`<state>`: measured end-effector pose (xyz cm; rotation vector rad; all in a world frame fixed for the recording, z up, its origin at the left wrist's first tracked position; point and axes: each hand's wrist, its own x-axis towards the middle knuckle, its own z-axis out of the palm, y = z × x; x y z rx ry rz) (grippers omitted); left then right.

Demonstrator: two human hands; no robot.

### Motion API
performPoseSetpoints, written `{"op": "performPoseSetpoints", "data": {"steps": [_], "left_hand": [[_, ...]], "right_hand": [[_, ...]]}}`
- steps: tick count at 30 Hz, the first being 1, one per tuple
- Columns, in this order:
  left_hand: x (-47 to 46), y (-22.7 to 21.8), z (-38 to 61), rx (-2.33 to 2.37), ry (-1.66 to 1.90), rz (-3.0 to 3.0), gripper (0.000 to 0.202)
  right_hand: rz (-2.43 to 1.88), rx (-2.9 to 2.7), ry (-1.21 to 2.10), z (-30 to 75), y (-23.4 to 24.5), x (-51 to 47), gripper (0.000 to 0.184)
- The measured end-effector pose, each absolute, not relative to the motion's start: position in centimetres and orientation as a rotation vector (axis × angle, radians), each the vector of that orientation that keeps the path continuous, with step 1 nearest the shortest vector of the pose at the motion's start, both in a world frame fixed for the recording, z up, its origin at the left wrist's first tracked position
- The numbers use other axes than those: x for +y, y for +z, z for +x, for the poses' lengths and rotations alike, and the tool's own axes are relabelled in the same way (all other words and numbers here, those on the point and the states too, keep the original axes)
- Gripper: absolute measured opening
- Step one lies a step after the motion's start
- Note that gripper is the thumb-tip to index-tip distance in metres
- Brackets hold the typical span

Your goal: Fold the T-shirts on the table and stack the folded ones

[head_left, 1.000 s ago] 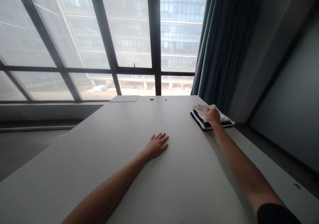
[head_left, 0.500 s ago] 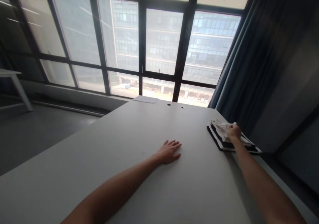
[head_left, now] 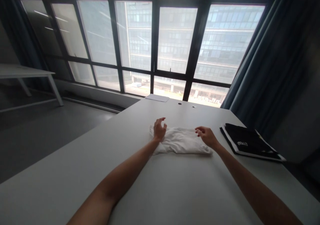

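Head view shows the white cloth [head_left: 182, 142] lying loosely folded and wrinkled on the white table [head_left: 175, 185], with the left hand [head_left: 159, 129] over its left end, the fingers curved and spread apart from the thumb with nothing between them. The right hand [head_left: 207, 135] is at the cloth's right part, its fingers bent and close together, though I cannot tell whether they pinch any fabric; farther right, apart from the cloth, a stack of folded black and white fabric [head_left: 250, 140] rests near the table's edge
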<state>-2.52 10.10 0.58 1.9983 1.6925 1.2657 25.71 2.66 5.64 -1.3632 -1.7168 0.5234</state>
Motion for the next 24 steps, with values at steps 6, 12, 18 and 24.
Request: {"op": "performPoseSetpoints", "data": {"steps": [6,12,18,24], "left_hand": [[8.9,-0.5,-1.8,1.351,0.762,2.429,0.043],[9.2,-0.4,-2.6,1.428,0.581,2.447,0.029],[11.1,1.7,-6.9,1.812,0.557,2.167,0.035],[13.7,7.9,-11.8,1.68,0.227,1.932,0.047]], "right_hand": [[-1.52,-1.584,0.355,29.5,-0.5,0.1,0.036],[-1.523,-1.577,0.365,31.1,-3.6,-2.0,0.034],[-1.398,-1.753,0.246,31.2,-4.6,-1.7,0.03],[-1.372,-1.761,0.278,31.1,-4.9,-1.5,0.028]]}}
